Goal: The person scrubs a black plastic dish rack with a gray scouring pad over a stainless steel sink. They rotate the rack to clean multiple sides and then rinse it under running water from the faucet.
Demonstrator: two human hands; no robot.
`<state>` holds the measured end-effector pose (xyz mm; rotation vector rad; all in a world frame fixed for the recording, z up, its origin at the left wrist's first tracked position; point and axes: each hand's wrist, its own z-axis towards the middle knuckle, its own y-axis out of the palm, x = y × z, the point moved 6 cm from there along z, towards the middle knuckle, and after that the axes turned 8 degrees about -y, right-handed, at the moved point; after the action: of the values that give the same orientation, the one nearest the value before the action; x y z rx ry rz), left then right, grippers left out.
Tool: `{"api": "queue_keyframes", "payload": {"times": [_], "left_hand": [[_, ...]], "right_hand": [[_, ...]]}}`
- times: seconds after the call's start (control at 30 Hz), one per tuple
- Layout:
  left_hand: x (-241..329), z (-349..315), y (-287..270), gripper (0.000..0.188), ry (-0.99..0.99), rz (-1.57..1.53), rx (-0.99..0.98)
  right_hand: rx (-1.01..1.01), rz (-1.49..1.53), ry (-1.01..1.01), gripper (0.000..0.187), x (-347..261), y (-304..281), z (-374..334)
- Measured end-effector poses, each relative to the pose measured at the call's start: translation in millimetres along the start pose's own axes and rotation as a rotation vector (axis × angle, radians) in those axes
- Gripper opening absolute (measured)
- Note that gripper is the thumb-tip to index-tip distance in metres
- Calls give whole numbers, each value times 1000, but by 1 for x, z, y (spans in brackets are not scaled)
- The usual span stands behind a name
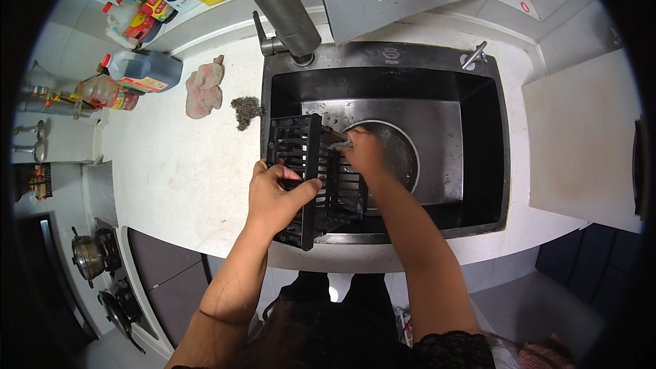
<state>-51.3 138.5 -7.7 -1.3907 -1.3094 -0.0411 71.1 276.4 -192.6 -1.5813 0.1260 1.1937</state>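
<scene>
Black slatted rack (313, 157), tipped on its side, over the left end of the sink (437, 150). Wiping looks mid-job; can't tell which slats are done, presumably some left. Rack: matte, open-barred, no obvious breaks; residue too small to judge. Left hand (277, 195) clamped on the rack, thumb across its near bar. Right hand (363, 154) pinched around a grey cloth (339, 143) at the slats.

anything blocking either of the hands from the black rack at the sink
Nothing visible does. The left hand already grips the black rack, and the right hand, with a small grey item at its fingertips, is right up against the rack's right side. The faucet stands beyond the rack, clear of both.
</scene>
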Motion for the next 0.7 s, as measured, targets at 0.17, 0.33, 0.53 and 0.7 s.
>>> {"api": "queue_keyframes", "payload": {"times": [0.17, 0.33, 0.53, 0.7], "left_hand": [[-5, 8, -4, 34, -31, -17, -40], [-7, 9, -4, 40, -22, -39, -59], [-15, 6, -5, 34, -107, -67, -86], [-14, 8, -5, 37, -117, -69, -62]], "right_hand": [[-67, 508, 101, 23, 35, 12, -5], [-24, 1201, 447, 21, 39, -6, -24], [-139, -84, 506, 27, 135, -30, -51], [-578, -435, 363, 29, 183, 58, -98]]}}
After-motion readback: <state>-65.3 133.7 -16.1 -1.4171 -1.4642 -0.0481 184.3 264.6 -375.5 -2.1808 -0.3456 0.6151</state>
